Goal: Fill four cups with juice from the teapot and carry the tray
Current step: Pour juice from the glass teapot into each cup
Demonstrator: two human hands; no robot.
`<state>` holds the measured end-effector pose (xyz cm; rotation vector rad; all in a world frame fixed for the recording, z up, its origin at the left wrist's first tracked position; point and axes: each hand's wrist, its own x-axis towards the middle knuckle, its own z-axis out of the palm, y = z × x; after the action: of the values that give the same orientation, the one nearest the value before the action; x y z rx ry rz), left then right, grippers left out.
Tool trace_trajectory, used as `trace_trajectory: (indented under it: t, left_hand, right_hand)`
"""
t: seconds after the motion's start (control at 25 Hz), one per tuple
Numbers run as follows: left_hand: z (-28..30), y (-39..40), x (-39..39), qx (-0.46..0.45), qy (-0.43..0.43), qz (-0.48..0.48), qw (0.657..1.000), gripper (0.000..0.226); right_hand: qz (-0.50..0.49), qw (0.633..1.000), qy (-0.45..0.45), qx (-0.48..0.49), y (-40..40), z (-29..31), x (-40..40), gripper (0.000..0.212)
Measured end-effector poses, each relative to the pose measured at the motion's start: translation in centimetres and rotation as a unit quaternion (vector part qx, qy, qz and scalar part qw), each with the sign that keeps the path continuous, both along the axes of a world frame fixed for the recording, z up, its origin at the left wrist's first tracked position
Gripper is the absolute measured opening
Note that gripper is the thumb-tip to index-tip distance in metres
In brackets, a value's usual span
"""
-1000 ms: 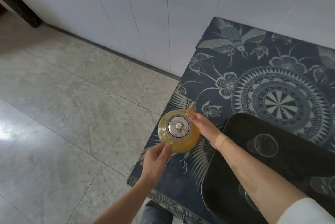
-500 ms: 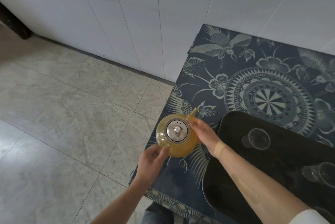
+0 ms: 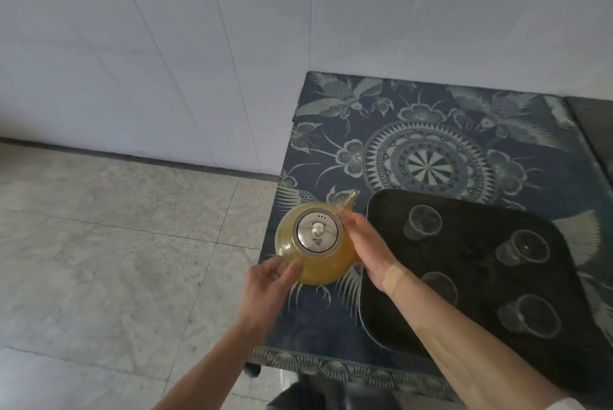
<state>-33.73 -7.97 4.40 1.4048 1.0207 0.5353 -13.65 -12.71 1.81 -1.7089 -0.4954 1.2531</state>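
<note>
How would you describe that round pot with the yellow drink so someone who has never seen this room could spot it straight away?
Find the table with the dark blue patterned cloth in the corner by the white wall. At its left edge, beside the black tray of four clear cups, sits the teapot, with both hands on it. It is the only thing with yellow liquid in it, and it has a round silver lid.

Glass teapot (image 3: 315, 245) full of amber juice (metal lid on, upright) sits just left of the black tray (image 3: 471, 280) holding four empty clear cups (image 3: 423, 222).
</note>
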Motion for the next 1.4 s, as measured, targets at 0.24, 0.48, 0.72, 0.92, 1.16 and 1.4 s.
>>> trace_trajectory:
  t: [0.24,0.48,0.72,0.92,1.16,1.4]
  left_hand:
    - [1.9,-1.2,0.7,0.004,-0.020,-0.099,0.995,0.051]
    - [2.1,-3.0,1.1,0.009,-0.001,-0.143,0.990,0.042]
    - [2.2,-5.3,1.4,0.044,0.043,-0.171,0.983,0.046]
    - [2.0,-7.3,1.9,0.029,0.072,-0.153,0.985,0.039]
    - [2.1,-8.4,2.3,0.022,0.079,-0.158,0.984,0.045]
    - [1.7,-8.9,3.0,0.029,0.103,-0.149,0.983,0.048]
  right_hand:
    - [-0.093,0.995,-0.004,0.023,-4.7,1.9,-0.9,0.086]
    - [-0.136,0.989,0.037,0.036,-9.9,2.8,-1.3,0.090]
    - [-0.142,0.986,0.079,0.035,-13.7,2.2,-1.7,0.091]
    - [-0.133,0.984,0.117,0.033,-15.9,1.9,-1.6,0.059]
    - [-0.120,0.982,0.144,0.037,-17.2,1.0,-1.1,0.039]
    - [-0.115,0.977,0.174,0.041,-17.9,0.1,-0.6,0.046]
